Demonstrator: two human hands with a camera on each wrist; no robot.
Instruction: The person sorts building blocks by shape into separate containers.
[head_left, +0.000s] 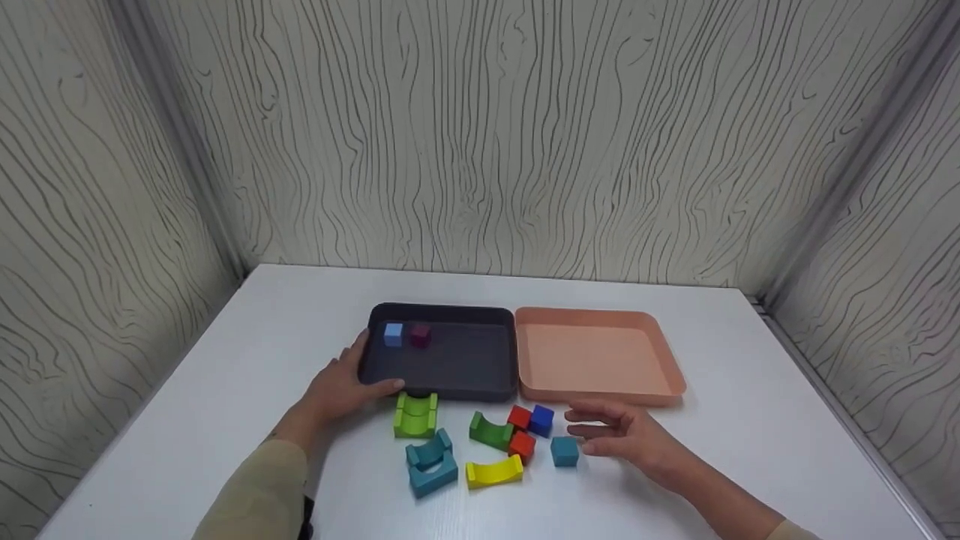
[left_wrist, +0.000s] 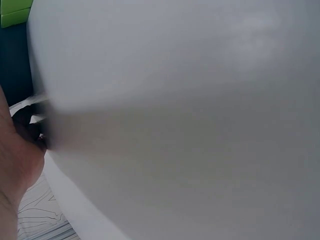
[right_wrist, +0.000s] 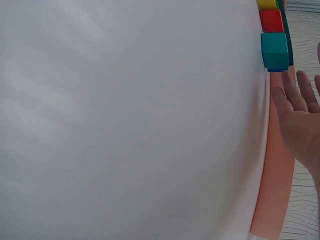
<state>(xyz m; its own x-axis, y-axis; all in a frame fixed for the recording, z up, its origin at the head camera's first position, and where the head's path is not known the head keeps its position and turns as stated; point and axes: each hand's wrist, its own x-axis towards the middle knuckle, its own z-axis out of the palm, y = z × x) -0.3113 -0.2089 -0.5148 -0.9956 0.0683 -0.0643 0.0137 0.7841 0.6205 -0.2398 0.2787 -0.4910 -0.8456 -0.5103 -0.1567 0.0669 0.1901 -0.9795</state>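
Pale wood-grain-patterned wall panels (head_left: 465, 135) fill the upper frame, with grey corner strips (head_left: 180, 135) left and right. A white tabletop (head_left: 255, 345) spans the bottom.

On the white table (head_left: 750, 397), a dark tray (head_left: 457, 364) touches the left hand (head_left: 341, 386); a pink tray (head_left: 600, 360) lies beyond the right hand (head_left: 622, 435). Between them lie green (head_left: 491, 433), teal (head_left: 436, 481) and yellow blocks (head_left: 495, 473), red cubes (head_left: 523, 445), a blue cube (head_left: 541, 421) and a teal cube (head_left: 565, 451).
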